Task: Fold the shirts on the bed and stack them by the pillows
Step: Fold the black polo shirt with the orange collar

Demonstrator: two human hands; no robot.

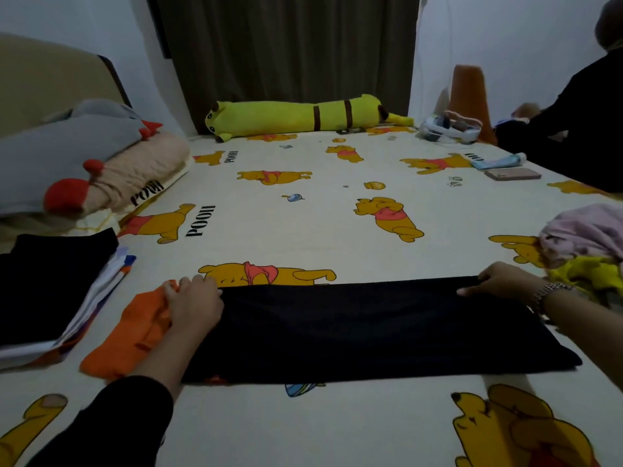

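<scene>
A cartoon-bear bed sheet point(303, 210) spreads beneath both hands. Between them lies one black shirt point(371, 328), a flat soft rectangle. Left of the left hand point(194, 305) sits one stack of folded shirts point(50, 291), black on top. An orange cloth point(135, 332) bunches under that hand, whose curled fingers pinch the shirt's far corner; the right hand point(499, 279) pinches the opposite corner.

Black shirt point(371, 328): matt cloth, smooth, barely a crease. Orange sleeve point(135, 332): soft matt knit, rumpled. Bed sheet point(303, 224): printed cotton-like cloth, flat finish. Yellow plush point(296, 114), fuzzy fabric. Wristwatch point(547, 291): shiny metal links. Phone point(512, 174) w/ smooth, slightly glossy back.
</scene>
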